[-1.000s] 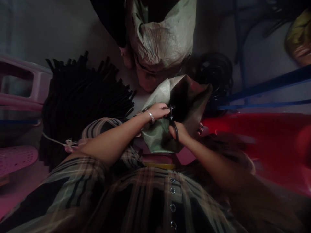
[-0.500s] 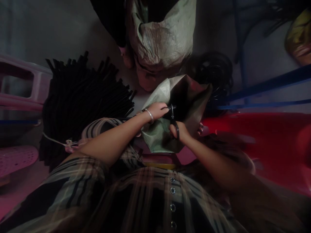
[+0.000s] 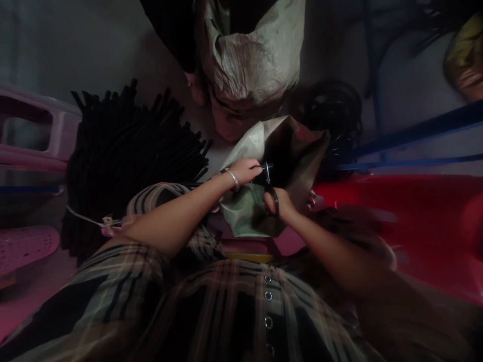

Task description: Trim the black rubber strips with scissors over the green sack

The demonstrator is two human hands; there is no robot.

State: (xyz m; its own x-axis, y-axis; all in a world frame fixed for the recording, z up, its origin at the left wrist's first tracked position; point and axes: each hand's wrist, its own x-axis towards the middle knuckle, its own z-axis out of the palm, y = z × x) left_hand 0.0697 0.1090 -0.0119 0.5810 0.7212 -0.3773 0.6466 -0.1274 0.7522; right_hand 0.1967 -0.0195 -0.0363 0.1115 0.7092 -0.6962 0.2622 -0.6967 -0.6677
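Between the fingers of my left hand (image 3: pixel 244 172) is a thin black strip (image 3: pixel 267 166), its end sticking out to the right. My right hand (image 3: pixel 281 202) is closed around the black handles of a pair of scissors (image 3: pixel 271 195). The scissors' metal blades point up and cross the strip just beyond my left fingertips. Both hands are over the mouth of a pale greenish woven sack (image 3: pixel 247 211), whose inside is dark. A silver bangle circles my left wrist.
A large tied bundle of black strips (image 3: pixel 132 141) lies to the left. A bigger open sack (image 3: pixel 256 65) stands ahead, with coiled black tubing (image 3: pixel 334 108) beside it. Blue bars (image 3: pixel 422 128) and a red basin (image 3: pixel 426 226) are on the right, pink plastic furniture (image 3: pixel 64 128) on the left.
Hardly anything differs. Both hands keep their places over the sack, and the scissors stay at the strip.
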